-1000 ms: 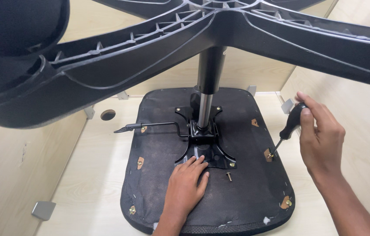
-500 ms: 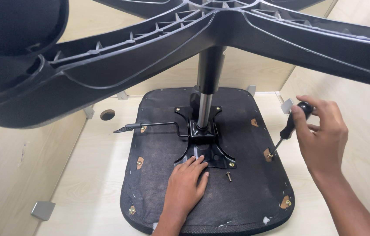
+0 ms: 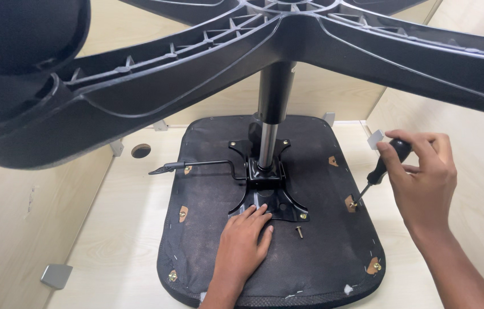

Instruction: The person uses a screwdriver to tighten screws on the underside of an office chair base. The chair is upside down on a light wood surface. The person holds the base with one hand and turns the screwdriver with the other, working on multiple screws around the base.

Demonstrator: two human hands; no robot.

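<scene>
Pressing flat on the upturned chair seat (image 3: 207,229), the left hand (image 3: 243,243) lies with its fingers spread a little, the fingertips touching the lower edge of the black metal mounting plate (image 3: 267,200). This hand holds nothing. A loose bolt (image 3: 298,231) lies on the seat fabric just beside it, to its right.

The right hand (image 3: 422,177) is closed around the black handle of a screwdriver (image 3: 380,171). The tool is tilted, and its tip meets a brass bracket (image 3: 351,203) near the right edge of the seat. The two hands are well apart, with the mounting plate and the bolt between them.

From the plate a gas cylinder (image 3: 270,126) rises upright to the star-shaped black base (image 3: 287,51), which fills the top of the view. A thin adjustment lever (image 3: 196,166) reaches out from the plate to the left. The seat rests on a light wooden bench (image 3: 116,229), which has side panels, a round hole (image 3: 140,150) and a small grey corner bracket (image 3: 56,276).
</scene>
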